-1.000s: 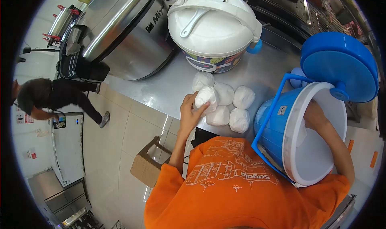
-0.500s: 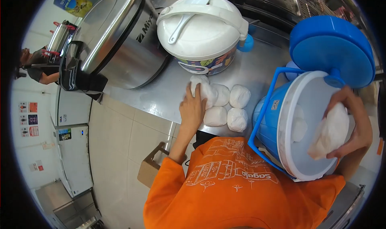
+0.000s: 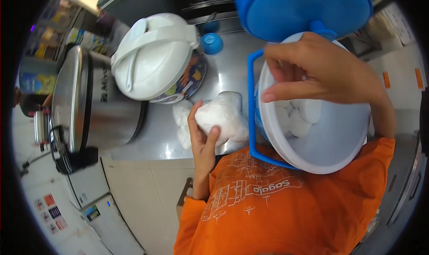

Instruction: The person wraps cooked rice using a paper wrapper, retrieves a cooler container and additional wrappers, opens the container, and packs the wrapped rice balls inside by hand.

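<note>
My left hand (image 3: 203, 138) is wrapped round a white bundle (image 3: 219, 117) above the steel table. Other white bundles (image 3: 183, 114) lie beside and behind it, partly hidden. Over the near rim of the blue bucket (image 3: 321, 165), which has a white inside, hangs my right hand (image 3: 304, 74), with its fingers curled and parted from the thumb; I make out nothing in them. Several round white bundles (image 3: 300, 123) rest inside the bucket. Its blue handle (image 3: 251, 121) stands up at the left side.
A white lidded pot (image 3: 154, 58) with a ladle on top stands at the back of the steel table (image 3: 156, 143). Left of it is a large steel cooker (image 3: 107, 107). A blue lid (image 3: 308, 9) stands open behind the bucket, and a small blue cup (image 3: 212, 43) sits near the pot.
The view has turned to the right. My right hand has left the bucket's inside and no longer shows the white bundle it held. My left hand now has a white bundle lifted in its fingers.
</note>
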### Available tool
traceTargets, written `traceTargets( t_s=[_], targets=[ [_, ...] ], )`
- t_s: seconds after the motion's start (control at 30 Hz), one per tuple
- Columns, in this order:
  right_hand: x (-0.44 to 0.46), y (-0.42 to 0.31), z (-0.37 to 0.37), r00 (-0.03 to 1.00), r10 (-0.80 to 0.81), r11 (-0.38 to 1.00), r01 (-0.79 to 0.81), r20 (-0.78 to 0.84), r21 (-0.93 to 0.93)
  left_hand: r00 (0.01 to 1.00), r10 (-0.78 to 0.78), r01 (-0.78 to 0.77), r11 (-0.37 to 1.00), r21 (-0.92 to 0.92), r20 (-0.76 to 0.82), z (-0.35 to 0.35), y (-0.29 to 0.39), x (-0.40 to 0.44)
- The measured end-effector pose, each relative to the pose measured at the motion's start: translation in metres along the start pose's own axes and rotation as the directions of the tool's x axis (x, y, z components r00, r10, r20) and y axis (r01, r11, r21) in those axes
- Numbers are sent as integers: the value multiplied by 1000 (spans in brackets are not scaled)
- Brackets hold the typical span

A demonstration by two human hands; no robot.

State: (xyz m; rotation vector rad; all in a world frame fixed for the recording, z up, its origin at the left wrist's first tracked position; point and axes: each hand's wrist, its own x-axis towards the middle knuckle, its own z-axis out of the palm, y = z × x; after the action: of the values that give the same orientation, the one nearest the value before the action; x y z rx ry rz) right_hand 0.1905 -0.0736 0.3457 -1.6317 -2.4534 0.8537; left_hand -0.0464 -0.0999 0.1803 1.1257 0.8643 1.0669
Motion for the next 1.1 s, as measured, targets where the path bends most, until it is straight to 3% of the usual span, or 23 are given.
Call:
traceTargets(
  t_s=[0.1, 0.17, 0.2, 0.23, 0.27, 0.37, 0.4, 0.5, 0.6, 0.7, 0.73, 0.83, 0.93, 1.03, 1.1],
  targets=[
    [-15, 29, 4, 956, 186, 963, -131, 227, -236, 999, 38, -52, 826, 561, 37, -32, -57, 6],
    [-9, 65, 43, 890, 273, 919, -130, 364, -371, 986, -150, 94, 867, 490, 75, -35, -78, 10],
    [-5, 83, 67, 843, 296, 905, -96, 449, -415, 979, -132, 13, 802, 597, 156, -38, -88, 13],
    [-7, 97, 87, 799, 263, 916, -30, 541, -401, 976, -63, -116, 663, 739, 210, -39, -95, 13],
    [-10, 107, 99, 746, 233, 922, 34, 624, -386, 982, -9, -150, 582, 799, 191, -34, -89, 13],
    [-22, 112, 112, 639, 322, 894, 37, 698, -446, 974, 160, -207, 311, 928, 164, -27, -66, 13],
    [-22, 116, 117, 634, 326, 863, 103, 701, -494, 962, 215, -213, 216, 953, 167, -28, -63, 13],
    [-32, 127, 129, 760, 236, 760, 244, 606, -602, 984, 124, -164, 347, 923, 128, -35, -62, 13],
    [-32, 143, 138, 817, 179, 767, 233, 548, -598, 977, 184, -186, 512, 839, 105, -37, -57, 11],
    [-35, 163, 160, 860, 127, 710, 269, 494, -650, 993, 111, -118, 783, 611, 49, -33, -35, 9],
    [-35, 161, 161, 841, 162, 730, 250, 516, -636, 1000, 13, -18, 909, 417, 14, -36, -39, 8],
    [-39, 158, 162, 850, 130, 746, 255, 511, -615, 999, 45, -52, 931, 362, 30, -27, -30, 8],
    [-30, 140, 143, 706, 254, 691, 346, 661, -635, 988, 86, -119, 957, 265, 131, -10, -17, 10],
    [-5, 111, 96, 627, 422, 794, 93, 655, -601, 973, 164, -189, 971, 148, 165, 12, -2, 10],
    [-11, 97, 54, 801, 244, 913, 0, 547, -407, 946, 234, -270, 951, 149, 224, 21, 5, 10]
  ],
)
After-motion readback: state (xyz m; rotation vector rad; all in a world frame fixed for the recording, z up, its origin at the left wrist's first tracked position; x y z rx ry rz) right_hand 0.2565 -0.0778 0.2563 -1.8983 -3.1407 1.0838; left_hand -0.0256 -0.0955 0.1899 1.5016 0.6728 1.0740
